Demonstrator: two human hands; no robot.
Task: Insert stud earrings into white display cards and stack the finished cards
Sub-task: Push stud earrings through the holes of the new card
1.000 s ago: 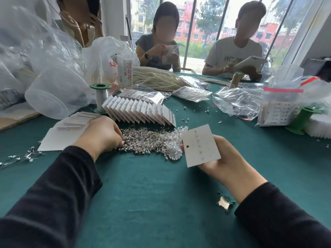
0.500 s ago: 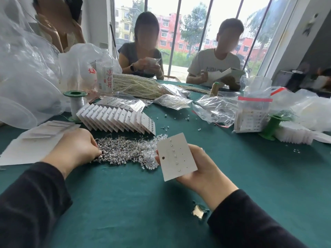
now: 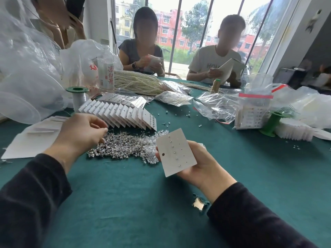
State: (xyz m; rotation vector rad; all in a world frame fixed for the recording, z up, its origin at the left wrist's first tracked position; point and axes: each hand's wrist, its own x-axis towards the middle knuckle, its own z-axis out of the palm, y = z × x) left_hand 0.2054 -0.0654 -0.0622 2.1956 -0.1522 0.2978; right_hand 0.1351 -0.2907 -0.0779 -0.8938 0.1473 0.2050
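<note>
Green cloth covers the table (image 3: 125, 203), and the work sits near its middle. The right hand (image 3: 202, 163) holds one white display card (image 3: 176, 152) tilted toward the camera, with the fingers wrapped behind it and the thumb at its left edge. One column of studs is seated in the card, and the small holes to their right look empty.

To the left, the left hand (image 3: 82, 133) hovers over the left end of the stud pile (image 3: 125, 145). Its fingers are curled and its thumb and forefinger are close together. Whether a stud is pinched between them is too small to tell.

The step in hand looks like picking a single stud for the next hole. The studs lie tangled, so a pinch may lift two at once, or a loose stud may drop and roll on the cloth, as several have at the far side. A card held only at one end could flex as a post is pushed in, so the post misses its hole or creases the card. Tilting the card further may shake loose the seated studs if they have no backs.

The fanned row of finished cards (image 3: 118, 113) stands just beyond the pile, so a careless reach could topple it. The blank cards (image 3: 30, 140) lie at the far left.
</note>
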